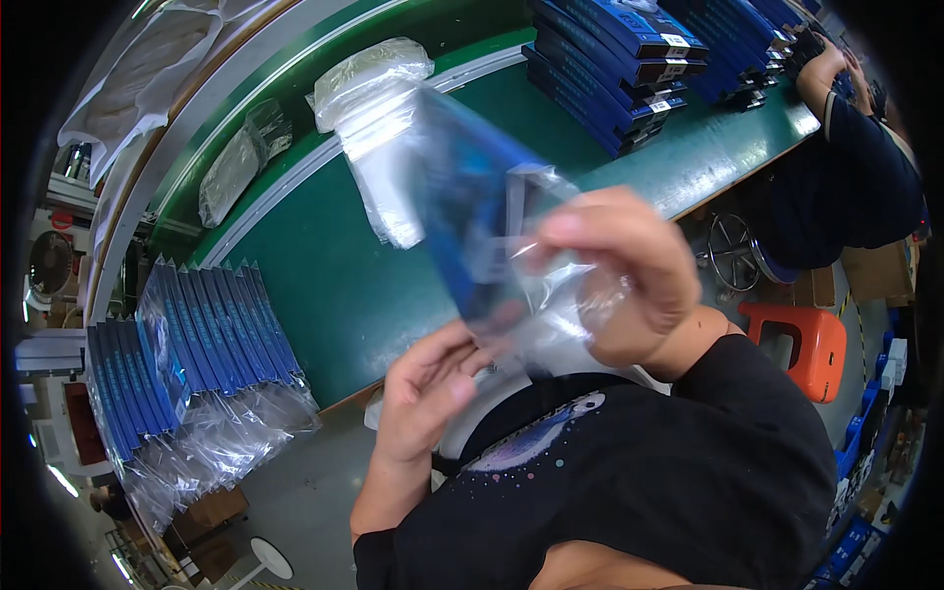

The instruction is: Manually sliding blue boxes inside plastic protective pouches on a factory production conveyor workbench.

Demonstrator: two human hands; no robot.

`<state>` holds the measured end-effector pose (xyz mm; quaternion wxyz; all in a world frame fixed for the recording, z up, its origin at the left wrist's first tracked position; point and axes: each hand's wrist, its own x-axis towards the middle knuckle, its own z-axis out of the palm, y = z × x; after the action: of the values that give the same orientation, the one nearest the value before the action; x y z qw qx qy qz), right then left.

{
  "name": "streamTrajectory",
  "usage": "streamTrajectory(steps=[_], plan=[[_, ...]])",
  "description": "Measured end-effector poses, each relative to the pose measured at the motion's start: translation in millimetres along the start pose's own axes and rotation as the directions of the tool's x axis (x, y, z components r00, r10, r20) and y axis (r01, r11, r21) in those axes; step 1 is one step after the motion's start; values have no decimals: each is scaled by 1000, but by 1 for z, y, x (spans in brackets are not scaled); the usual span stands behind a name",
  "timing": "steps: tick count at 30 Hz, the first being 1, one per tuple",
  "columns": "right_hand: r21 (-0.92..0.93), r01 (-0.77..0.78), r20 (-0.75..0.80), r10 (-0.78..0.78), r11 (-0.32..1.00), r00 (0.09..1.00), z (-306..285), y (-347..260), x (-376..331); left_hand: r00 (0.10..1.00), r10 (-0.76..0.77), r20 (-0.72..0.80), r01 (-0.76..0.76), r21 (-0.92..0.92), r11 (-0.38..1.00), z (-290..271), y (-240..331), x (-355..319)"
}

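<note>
A flat blue box (457, 197), smeared by motion, stands tilted in front of me inside a clear plastic bag (556, 315). My right hand (634, 280) is closed on the loose plastic at the box's right side, thumb and fingers pinching it. Palm up, my left hand (423, 388) is at the lower end of the box, its fingers loosely bent and the thumb standing apart. Its fingertips reach the bag's lower edge, where blur and plastic partly hide them. Behind the box, a stack of clear flat bags (379, 172) lies on the green table (315, 265).
Bagged blue boxes (211, 329) stand in rows at the left table edge. Tall stacks of blue boxes (619, 74) rise at the far right, near a co-worker's arm (836, 118). A wrapped plastic bundle (241, 162) lies by the back ledge. An orange stool (811, 349) is at right.
</note>
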<state>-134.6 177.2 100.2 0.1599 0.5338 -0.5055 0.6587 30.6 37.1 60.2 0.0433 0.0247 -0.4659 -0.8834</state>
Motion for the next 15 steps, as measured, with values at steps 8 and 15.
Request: streamTrajectory(steps=[8, 15], plan=[[150, -39, 600, -59, 988, 797, 44, -14, -22, 973, -208, -104, 174, -268, 948, 6, 10, 24], [338, -238, 506, 37, 911, 862, 28, 2, -20, 832, 305, -463, -205, 255, 945, 11, 49, 11]])
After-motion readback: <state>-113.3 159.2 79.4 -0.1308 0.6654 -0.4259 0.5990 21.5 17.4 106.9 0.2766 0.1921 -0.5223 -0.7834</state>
